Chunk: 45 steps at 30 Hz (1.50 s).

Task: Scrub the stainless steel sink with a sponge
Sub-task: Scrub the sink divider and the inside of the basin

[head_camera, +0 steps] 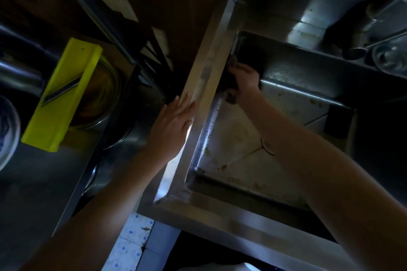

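The stainless steel sink (204, 86) fills the right half of the head view, its floor pale with soapy residue and bits of food. My right hand (244, 79) reaches into the far left corner of the basin and grips a dark sponge (229, 77), pressing it against the left inner wall. The sponge is mostly hidden by my fingers and by shadow. My left hand (174, 121) lies flat with straight fingers on the sink's left rim.
A yellow slicer (63, 97) lies over a metal bowl (105, 94) on the dark counter at the left. A faucet (383, 6) and small steel cups (387, 57) stand at the sink's far right. Patterned floor tiles (130, 244) show below.
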{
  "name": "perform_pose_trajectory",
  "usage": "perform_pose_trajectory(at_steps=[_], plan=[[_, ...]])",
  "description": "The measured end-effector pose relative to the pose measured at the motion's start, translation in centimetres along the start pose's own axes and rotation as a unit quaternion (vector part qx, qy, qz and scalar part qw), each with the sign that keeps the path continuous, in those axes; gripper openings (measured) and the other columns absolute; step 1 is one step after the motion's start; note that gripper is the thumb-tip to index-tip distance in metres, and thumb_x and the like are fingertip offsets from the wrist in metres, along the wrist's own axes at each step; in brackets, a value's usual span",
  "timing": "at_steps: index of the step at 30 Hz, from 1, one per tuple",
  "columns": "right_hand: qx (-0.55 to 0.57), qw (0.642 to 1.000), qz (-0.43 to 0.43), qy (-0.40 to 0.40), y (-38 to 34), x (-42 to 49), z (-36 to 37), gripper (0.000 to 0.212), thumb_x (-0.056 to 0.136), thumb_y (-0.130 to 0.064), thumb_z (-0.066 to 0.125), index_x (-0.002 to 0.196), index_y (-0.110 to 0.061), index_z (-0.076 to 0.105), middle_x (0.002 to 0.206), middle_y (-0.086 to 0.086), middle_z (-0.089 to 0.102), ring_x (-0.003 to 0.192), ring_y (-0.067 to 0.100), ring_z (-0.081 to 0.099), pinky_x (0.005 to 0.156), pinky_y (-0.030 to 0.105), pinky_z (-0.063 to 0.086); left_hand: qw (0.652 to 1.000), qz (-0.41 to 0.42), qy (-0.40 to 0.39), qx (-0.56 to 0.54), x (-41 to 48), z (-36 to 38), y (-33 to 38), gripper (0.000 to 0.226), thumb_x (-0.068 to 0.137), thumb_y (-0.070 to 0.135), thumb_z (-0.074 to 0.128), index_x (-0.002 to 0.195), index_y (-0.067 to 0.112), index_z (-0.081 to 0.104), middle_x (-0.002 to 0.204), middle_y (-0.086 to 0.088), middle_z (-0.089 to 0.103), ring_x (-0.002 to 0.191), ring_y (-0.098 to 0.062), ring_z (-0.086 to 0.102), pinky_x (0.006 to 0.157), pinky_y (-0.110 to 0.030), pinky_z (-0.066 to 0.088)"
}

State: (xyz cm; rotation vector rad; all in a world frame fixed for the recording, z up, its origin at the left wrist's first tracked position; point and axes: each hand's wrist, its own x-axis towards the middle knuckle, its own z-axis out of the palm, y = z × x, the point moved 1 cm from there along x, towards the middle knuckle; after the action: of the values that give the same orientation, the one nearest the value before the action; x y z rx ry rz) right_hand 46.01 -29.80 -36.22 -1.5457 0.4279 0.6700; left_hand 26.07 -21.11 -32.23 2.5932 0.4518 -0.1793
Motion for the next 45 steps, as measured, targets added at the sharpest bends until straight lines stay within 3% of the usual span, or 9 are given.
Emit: perform_pose_trajectory(at_steps=[5, 9, 15, 21, 27, 32, 36, 40, 45], plan=[[0.018, 1.000, -0.019, -0.010, -1.1, 1.5, 0.3, 0.033, 0.086, -0.009, 0.064, 0.119, -0.011, 0.062, 0.102, 0.012, 0.068, 0.089, 0.026, 0.068, 0.070, 0.037, 0.059, 1.000, 0.010, -0.007, 0.021, 0.2, 0.3, -0.1, 0.048, 0.096, 0.009, 0.040, 0.143, 0.021, 0.034, 0.156, -0.003, 0.021, 0.143, -0.031, 0.017, 0.112, -0.046, 0.019], [-0.007, 1.000, -0.016, -0.018, 1.6, -1.2, 0.0, 0.014, 0.085, -0.001, 0.062, 0.092, -0.013, 0.065, 0.089, 0.008, 0.064, 0.095, 0.027, 0.062, 0.094, 0.048, 0.051, 1.000, 0.008, 0.009, -0.026, 0.1, 0.1, 0.0, 0.048, 0.095, 0.006, 0.043, 0.140, 0.019, 0.039, 0.155, 0.000, 0.022, 0.142, -0.031, 0.018, 0.111, -0.045, 0.018], [-0.006, 0.995, 0.065, -0.074, 6.5, -9.1, -2.0, 0.020, 0.083, 0.004, 0.062, 0.078, -0.014, 0.055, 0.069, 0.004, 0.064, 0.057, 0.018, 0.066, 0.050, 0.033, 0.057, 0.998, -0.001, 0.021, -0.066, 0.0, 0.1, 0.5, 0.050, 0.094, 0.006, 0.046, 0.142, 0.020, 0.037, 0.151, 0.012, 0.014, 0.144, -0.023, 0.012, 0.115, -0.040, 0.012], [-0.076, 0.976, 0.173, -0.112, 11.3, -16.1, -3.4, 0.025, 0.076, 0.005, 0.069, 0.091, -0.011, 0.057, 0.096, 0.019, 0.066, 0.088, 0.032, 0.066, 0.082, 0.053, 0.056, 0.998, -0.017, 0.020, -0.054, 0.3, 0.2, 0.7, 0.049, 0.095, 0.005, 0.046, 0.141, 0.020, 0.039, 0.154, 0.007, 0.019, 0.144, -0.023, 0.013, 0.114, -0.039, 0.013], [-0.039, 0.973, 0.207, -0.095, 10.6, -14.6, -3.2, 0.024, 0.076, 0.007, 0.068, 0.077, -0.015, 0.058, 0.073, 0.009, 0.061, 0.066, 0.024, 0.062, 0.066, 0.046, 0.058, 0.998, -0.017, 0.021, -0.056, 0.3, 0.3, 0.6, 0.049, 0.096, 0.007, 0.044, 0.142, 0.021, 0.037, 0.153, 0.012, 0.015, 0.144, -0.021, 0.011, 0.113, -0.034, 0.008], [0.032, 0.986, 0.152, -0.065, 6.3, -9.2, -2.1, 0.018, 0.079, 0.011, 0.062, 0.091, -0.002, 0.063, 0.065, 0.009, 0.063, 0.052, 0.021, 0.062, 0.039, 0.025, 0.052, 0.997, -0.006, 0.039, -0.066, 0.1, 0.5, 0.4, 0.048, 0.095, 0.007, 0.045, 0.141, 0.020, 0.038, 0.150, 0.014, 0.016, 0.144, -0.021, 0.012, 0.113, -0.036, 0.010], [0.047, 0.995, 0.077, -0.045, 1.2, -3.1, -0.9, 0.028, 0.082, 0.008, 0.061, 0.109, 0.003, 0.064, 0.086, 0.015, 0.066, 0.081, 0.030, 0.065, 0.069, 0.037, 0.055, 0.997, -0.006, 0.038, -0.066, 0.3, 0.7, 0.1, 0.047, 0.096, 0.007, 0.042, 0.141, 0.020, 0.038, 0.150, 0.014, 0.013, 0.141, -0.017, 0.007, 0.110, -0.039, 0.008], [0.060, 0.996, 0.056, -0.033, -2.8, 1.0, -0.1, 0.031, 0.086, -0.003, 0.062, 0.116, -0.010, 0.064, 0.087, 0.007, 0.065, 0.072, 0.019, 0.063, 0.060, 0.033, 0.055, 0.998, 0.000, 0.028, -0.048, 0.5, 1.1, -0.3, 0.046, 0.098, 0.011, 0.039, 0.142, 0.022, 0.037, 0.148, 0.014, 0.007, 0.138, -0.013, 0.002, 0.107, -0.032, 0.008], [0.075, 0.996, 0.036, -0.033, -1.6, 1.4, 0.0, 0.030, 0.089, -0.003, 0.059, 0.117, -0.010, 0.061, 0.094, 0.010, 0.065, 0.080, 0.023, 0.065, 0.074, 0.039, 0.059, 0.998, -0.002, 0.040, -0.047, 0.4, 1.3, -0.4, 0.043, 0.098, 0.010, 0.040, 0.140, 0.020, 0.041, 0.147, 0.014, 0.011, 0.139, -0.017, 0.006, 0.109, -0.033, 0.007]])
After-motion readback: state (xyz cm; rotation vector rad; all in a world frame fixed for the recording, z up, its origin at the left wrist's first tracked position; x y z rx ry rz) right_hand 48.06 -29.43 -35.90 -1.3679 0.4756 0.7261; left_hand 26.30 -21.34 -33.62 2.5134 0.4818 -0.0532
